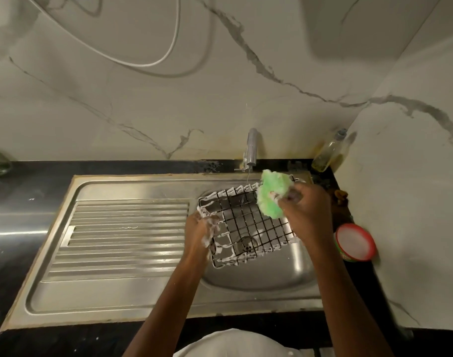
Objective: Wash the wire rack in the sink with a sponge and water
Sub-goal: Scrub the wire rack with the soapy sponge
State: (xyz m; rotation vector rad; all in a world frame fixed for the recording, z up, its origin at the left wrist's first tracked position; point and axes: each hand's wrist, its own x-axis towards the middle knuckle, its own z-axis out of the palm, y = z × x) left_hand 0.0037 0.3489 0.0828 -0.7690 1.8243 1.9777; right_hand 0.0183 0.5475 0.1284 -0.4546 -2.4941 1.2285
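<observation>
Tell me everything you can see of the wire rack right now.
The wire rack is a dark metal grid of squares with raised wire sides, held tilted over the sink bowl and its drain. White soap foam coats its rim and left side. The left hand, foamy, grips its left edge; the right hand presses a green sponge against its far right corner. A thin stream from the tap falls onto its far part.

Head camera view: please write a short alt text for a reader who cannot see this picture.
A person holds a soapy wire rack over a steel sink with the left hand and presses a green sponge to its far right corner with the right hand. A thin stream of water falls from the tap; an oil bottle and a red-rimmed tub stand at the right.
</observation>
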